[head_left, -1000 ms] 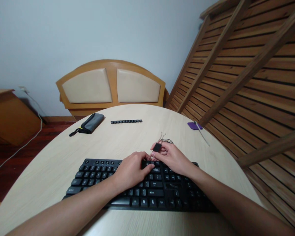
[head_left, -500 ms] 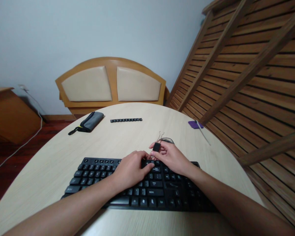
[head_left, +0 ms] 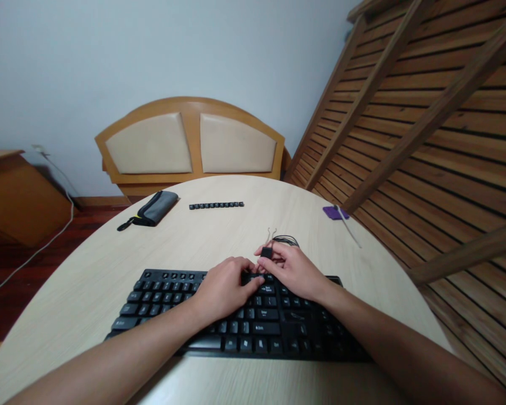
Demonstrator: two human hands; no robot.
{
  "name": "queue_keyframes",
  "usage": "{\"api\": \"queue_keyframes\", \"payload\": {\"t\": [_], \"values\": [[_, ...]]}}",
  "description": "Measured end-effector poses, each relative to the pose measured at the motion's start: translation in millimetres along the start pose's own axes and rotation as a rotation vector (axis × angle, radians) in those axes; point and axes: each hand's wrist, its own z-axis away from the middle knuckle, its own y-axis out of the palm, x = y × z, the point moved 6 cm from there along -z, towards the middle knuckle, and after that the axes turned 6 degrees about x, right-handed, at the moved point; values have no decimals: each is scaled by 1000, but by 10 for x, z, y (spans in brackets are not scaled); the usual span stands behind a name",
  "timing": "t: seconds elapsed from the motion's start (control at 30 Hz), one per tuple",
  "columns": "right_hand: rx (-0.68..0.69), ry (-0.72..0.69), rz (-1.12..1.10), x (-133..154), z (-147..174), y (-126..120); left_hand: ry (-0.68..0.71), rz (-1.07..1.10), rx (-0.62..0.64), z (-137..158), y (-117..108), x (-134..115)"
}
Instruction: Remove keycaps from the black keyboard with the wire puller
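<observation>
Against a pale blue-grey plaster wall (head_left: pixel 172 50), a round, pale wood-grain table (head_left: pixel 109 253) carries a long black plastic keyboard (head_left: pixel 263 329), its left and right portions partly covered by the forearms. The left hand (head_left: pixel 225 284) lies over the keyboard's far edge, thumb on the top keys; its curled fingertips are partly hidden, so whether they grip anything cannot be told. The right hand (head_left: pixel 297 270) pinches a small black rectangular handle (head_left: pixel 266 252) between thumb and fingers above that edge, thin hooked metal wires (head_left: pixel 271 233) poking out beyond; their lower ends are hard to make out. A thin black cable (head_left: pixel 287 241) loops behind the knuckles. Farther off sit a row of small black keycaps (head_left: pixel 216 206), a grey fabric pouch (head_left: pixel 159 209) and a flat purple piece (head_left: pixel 333 213) under a slim pale rod (head_left: pixel 349 229). A cream-padded wooden headboard (head_left: pixel 190 140) and slatted brown boards (head_left: pixel 425 129) stand beyond.
</observation>
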Motion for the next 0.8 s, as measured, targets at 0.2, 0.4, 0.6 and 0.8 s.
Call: {"api": "queue_keyframes", "payload": {"t": [0.2,0.4,0.6,0.8], "values": [[-28,-18,29,-7,-1,12,13,20,11,-11,-1,-11],[-62,-13,4,-44,-2,-3,46,86,59,-20,10,-17],[-98,38,-68,-63,-8,-41,-5,115,77,-46,29,39],[-126,40,-55,-75,-19,-42,25,161,89,-51,24,22]]}}
